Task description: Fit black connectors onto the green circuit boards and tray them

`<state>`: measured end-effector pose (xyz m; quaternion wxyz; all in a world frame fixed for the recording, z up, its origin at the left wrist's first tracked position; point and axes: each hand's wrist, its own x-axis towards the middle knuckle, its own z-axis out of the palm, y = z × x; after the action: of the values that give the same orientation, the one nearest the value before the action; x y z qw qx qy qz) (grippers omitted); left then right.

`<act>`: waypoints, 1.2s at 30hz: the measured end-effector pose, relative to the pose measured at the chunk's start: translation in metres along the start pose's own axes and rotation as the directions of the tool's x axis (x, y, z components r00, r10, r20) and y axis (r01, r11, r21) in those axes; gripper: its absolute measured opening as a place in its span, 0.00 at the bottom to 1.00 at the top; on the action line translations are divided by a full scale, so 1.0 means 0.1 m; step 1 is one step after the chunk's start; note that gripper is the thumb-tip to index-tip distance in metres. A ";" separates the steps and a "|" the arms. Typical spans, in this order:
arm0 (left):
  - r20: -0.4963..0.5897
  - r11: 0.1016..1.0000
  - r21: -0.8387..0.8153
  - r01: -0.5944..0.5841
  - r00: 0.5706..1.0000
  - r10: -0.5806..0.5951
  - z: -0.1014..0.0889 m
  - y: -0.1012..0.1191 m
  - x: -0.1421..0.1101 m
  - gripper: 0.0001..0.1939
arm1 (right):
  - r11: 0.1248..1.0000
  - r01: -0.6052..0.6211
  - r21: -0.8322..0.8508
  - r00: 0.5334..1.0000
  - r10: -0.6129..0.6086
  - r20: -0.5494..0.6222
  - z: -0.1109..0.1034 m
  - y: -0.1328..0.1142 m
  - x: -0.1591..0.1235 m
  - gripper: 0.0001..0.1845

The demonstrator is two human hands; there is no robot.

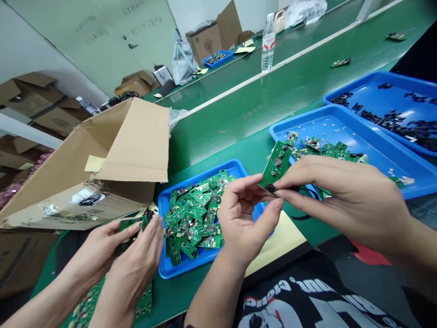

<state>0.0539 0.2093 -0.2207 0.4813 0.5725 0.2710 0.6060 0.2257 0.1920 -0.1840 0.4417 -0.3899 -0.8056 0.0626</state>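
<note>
A green circuit board (276, 160) with several black parts on it is tilted up between my two hands. My left hand (247, 216) has its fingers curled against the lower end of the board, with the thumb just below. My right hand (344, 196) pinches a small black component (271, 187) at that same lower end; its fingertips partly hide it. Below and left of the board stands a blue tray (161, 255) heaped with similar circuit boards (196, 214). Behind my right hand, another blue tray (385, 152) holds more boards and small pale pieces.
At the left, a co-worker's hands (131, 255) hold a board beside an open cardboard box (136, 141). A farther blue tray (368, 84) contains black components (392, 120). A water bottle (268, 43) stands on the green bench behind. Yellow paper (287, 237) lies near my lap.
</note>
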 end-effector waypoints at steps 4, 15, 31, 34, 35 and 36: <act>0.056 0.999 -0.029 0.017 0.998 -0.015 -0.01 0.02 0.04 0.17 | 0.992 -0.109 0.063 0.993 0.111 -0.041 -0.01 0.01 -0.02 0.03; 0.167 0.996 0.002 0.091 0.982 -0.090 -0.14 0.10 0.12 0.19 | 0.997 0.002 -0.083 0.995 0.006 0.097 -0.18 -0.01 0.01 0.10; 0.275 0.996 0.043 0.084 0.957 -0.093 -0.20 0.18 0.18 0.20 | 0.962 -0.014 -0.271 1.000 0.010 -0.016 -0.12 -0.17 0.00 0.15; 0.302 0.997 0.051 0.050 0.951 -0.064 -0.23 0.14 0.19 0.19 | 0.959 0.004 -0.282 0.999 -0.014 -0.034 -0.11 -0.15 0.00 0.13; 0.309 0.998 0.057 0.013 0.950 -0.030 -0.23 0.12 0.19 0.19 | 0.962 0.016 -0.271 0.999 -0.028 -0.039 -0.10 -0.15 -0.01 0.11; 0.316 0.998 0.060 -0.025 0.949 0.005 -0.24 0.10 0.19 0.20 | 0.965 0.032 -0.260 0.998 -0.043 -0.040 -0.08 -0.14 -0.01 0.10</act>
<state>0.0308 0.2279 -0.2081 0.4953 0.6792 0.2051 0.5013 0.2243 0.1795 -0.1737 0.4064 -0.4303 -0.8037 -0.0605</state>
